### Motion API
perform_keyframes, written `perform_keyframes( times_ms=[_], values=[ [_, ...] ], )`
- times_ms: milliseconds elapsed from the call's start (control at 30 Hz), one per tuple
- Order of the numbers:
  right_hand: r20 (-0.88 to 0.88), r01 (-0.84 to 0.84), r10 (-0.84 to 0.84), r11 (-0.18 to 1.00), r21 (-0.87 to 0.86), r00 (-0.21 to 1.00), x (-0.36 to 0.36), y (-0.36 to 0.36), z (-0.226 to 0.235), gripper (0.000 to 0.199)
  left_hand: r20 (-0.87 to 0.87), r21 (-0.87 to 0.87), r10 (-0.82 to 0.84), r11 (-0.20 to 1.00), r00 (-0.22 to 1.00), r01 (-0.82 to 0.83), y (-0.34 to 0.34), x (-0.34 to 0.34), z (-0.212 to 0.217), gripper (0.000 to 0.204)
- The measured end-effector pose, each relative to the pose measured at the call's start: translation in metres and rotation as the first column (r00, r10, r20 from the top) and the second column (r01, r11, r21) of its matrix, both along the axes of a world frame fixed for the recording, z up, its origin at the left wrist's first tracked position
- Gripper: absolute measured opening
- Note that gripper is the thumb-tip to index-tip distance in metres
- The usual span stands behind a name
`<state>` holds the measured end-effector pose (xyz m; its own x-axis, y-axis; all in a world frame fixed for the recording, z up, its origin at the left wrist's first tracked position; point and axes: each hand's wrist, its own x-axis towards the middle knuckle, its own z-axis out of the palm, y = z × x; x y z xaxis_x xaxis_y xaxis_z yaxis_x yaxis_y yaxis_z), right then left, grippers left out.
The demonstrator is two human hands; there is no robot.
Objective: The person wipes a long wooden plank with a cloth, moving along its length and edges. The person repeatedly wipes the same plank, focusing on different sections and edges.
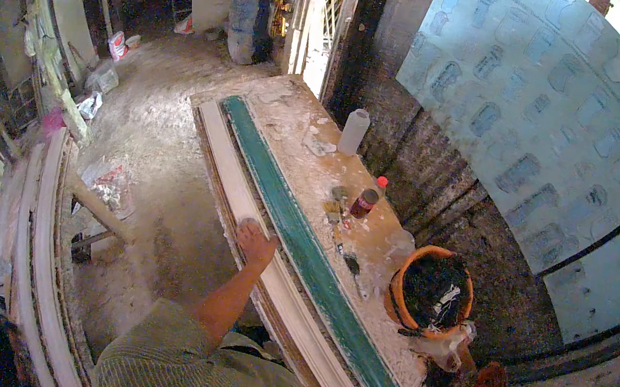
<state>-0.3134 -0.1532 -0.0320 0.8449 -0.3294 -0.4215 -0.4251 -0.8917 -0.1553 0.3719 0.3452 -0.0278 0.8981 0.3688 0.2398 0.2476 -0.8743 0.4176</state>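
Observation:
My left hand (257,246) rests on a long pale moulded strip (286,291) that runs along the near edge of the workbench. Its fingers curl over a small whitish lump (248,223) whose kind I cannot make out, pressed against the strip. Beside the strip, on its right, lies a long green channel-shaped mould (296,228), parallel to it and dusted white along its edges. My right hand does not show; my left forearm comes in from a striped sleeve (160,348).
The dusty bench (284,100) carries a whitish bottle (354,132), a dark bottle (364,203), a brush (333,209) and an orange bucket (395,292) of dark material. Other long pale strips (47,217) stand at left. A blue barrel (249,26) is farther back.

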Motion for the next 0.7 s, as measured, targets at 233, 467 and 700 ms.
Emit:
perform_keyframes(
  times_ms=[233, 467, 700],
  values=[
    [0.026, 0.019, -0.019, 1.000, -0.005, 0.999, 0.000, 0.001, -0.005, 0.047, -0.142, -0.110, 0.014, 0.993, 0.990, -0.029, -0.011, 0.006, 0.000, 0.110],
    [0.138, -0.006, 0.006, 1.000, 0.003, 0.990, 0.008, -0.014, -0.019, 0.049, -0.323, -0.110, 0.015, 0.992, 0.946, -0.053, -0.007, 0.006, 0.022, 0.122],
    [-0.269, 0.050, -0.057, 0.998, -0.033, 0.961, 0.011, 0.002, 0.042, 0.077, -0.154, -0.315, -0.051, 0.949, 0.987, 0.000, 0.009, 0.006, 0.009, 0.132]
  ],
)
